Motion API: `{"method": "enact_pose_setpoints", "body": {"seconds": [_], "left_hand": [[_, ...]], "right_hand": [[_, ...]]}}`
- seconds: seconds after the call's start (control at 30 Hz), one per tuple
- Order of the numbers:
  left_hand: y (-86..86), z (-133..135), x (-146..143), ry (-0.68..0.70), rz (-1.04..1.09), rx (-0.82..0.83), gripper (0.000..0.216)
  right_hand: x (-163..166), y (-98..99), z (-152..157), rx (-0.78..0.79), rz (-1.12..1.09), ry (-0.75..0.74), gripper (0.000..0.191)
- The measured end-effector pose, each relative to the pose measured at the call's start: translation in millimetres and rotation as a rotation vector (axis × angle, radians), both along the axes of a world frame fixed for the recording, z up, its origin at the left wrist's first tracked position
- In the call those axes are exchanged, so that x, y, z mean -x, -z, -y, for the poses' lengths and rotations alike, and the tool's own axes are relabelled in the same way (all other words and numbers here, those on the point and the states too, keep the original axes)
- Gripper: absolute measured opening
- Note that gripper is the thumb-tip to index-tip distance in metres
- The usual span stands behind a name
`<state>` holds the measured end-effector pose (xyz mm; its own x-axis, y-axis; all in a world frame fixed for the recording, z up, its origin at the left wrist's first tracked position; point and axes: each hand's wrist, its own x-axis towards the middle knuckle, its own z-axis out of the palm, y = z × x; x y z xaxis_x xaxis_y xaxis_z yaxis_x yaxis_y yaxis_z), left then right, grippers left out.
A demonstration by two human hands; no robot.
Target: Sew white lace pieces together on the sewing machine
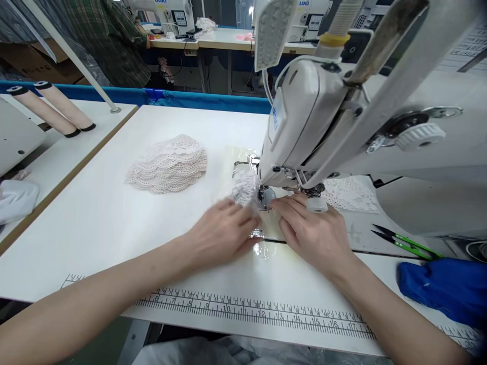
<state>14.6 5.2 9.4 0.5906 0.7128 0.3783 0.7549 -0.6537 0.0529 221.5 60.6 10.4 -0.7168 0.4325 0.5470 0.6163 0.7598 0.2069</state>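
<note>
A white sewing machine head [294, 116] stands over the table, its presser foot [265, 196] low at the needle plate. White lace [243, 185] lies at the left of the foot. My left hand [228, 225], smeared a little by motion, has its bent fingers closed at the near edge of this lace. My right hand [314, 225] lies on the machine bed right of the foot, fingers stretched toward it and partly under the head. No cloth shows in its fingers. More lace [350, 193] lies on the bed behind my right hand.
A stack of scalloped lace pieces [169, 165] lies on the left of the white table. Green-handled tweezers [409, 242] and blue cloth [445, 289] are at the right. A printed ruler [243, 309] runs along the front edge. Beyond the table stands another person [110, 40].
</note>
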Motion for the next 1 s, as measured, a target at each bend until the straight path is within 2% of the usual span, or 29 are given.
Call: {"method": "enact_pose_setpoints", "body": {"seconds": [0.07, 0.1, 0.2, 0.27, 0.33, 0.43, 0.53, 0.67, 0.73, 0.77, 0.83, 0.93, 1.0], "left_hand": [[-4.1, 5.0, -0.3, 0.163, 0.099, 0.053, 0.027], [-5.2, 5.1, 1.1, 0.157, 0.135, 0.059, 0.029], [-4.5, -0.1, 8.3, -0.065, 0.106, 0.099, 0.024], [-2.7, -3.4, 11.6, -0.146, 0.067, 0.19, 0.018], [-2.8, -3.7, 11.7, -0.149, 0.14, 0.267, 0.014], [-8.1, -0.6, 8.5, -0.119, 0.431, 0.374, 0.008], [-14.4, 1.4, 6.9, -0.122, 0.684, 0.516, 0.009], [-11.7, -0.7, 7.2, -0.177, 0.796, 0.609, 0.011], [-6.2, -2.2, 6.6, -0.186, 0.789, 0.633, 0.027], [-3.6, -2.7, 6.0, -0.181, 0.77, 0.643, 0.037], [-1.0, -3.2, 4.4, -0.169, 0.726, 0.648, 0.046], [-5.5, -1.6, 1.8, -0.181, 0.712, 0.651, 0.033], [-11.7, 0.9, -0.1, -0.189, 0.718, 0.672, 0.019]], "right_hand": [[0.3, -0.7, 1.2, 0.014, -0.024, -0.018, 0.029], [0.6, -0.6, 1.8, 0.038, -0.037, -0.027, 0.029], [1.3, 0.9, 3.3, 0.175, -0.08, -0.044, 0.025], [1.5, 1.5, 4.2, 0.302, -0.116, -0.032, 0.022], [2.1, 0.1, 5.6, 0.464, -0.163, -0.013, 0.023], [4.0, -5.8, 8.5, 0.805, -0.218, -0.016, 0.029], [6.4, -11.6, 11.3, 1.109, -0.269, -0.055, 0.023], [8.1, -11.0, 13.4, 1.448, -0.432, -0.08, 0.016], [9.1, -8.6, 14.5, 1.575, -0.523, -0.11, 0.011], [9.8, -7.5, 15.2, 1.594, -0.557, -0.123, 0.009], [11.4, -5.9, 16.8, 1.527, -0.577, -0.131, 0.004], [13.5, -5.3, 18.7, 1.32, -0.534, -0.126, 0.007], [14.2, -5.3, 19.1, 1.234, -0.524, -0.114, 0.009]]}}
